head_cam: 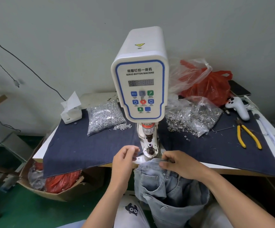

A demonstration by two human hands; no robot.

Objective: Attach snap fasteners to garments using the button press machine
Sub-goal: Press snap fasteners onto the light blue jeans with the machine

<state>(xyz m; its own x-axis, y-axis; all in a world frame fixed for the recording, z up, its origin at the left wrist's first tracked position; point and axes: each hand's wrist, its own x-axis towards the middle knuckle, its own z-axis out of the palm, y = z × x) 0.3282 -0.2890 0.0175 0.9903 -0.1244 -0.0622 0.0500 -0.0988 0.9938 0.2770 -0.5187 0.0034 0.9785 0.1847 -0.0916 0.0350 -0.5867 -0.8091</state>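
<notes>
Fastener bags (103, 116) and yellow pliers (248, 136) flank the button press machine (140, 76).

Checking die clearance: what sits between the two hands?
Head view: the press's lower die on its round base stands between left hand and right hand, just beyond both. Right hand pinches the jeans waistband.

The button machine (140, 76) stands mid-table (39, 152), fastener bags (103, 116) either side, pliers (247, 135) apparently far right.
</notes>
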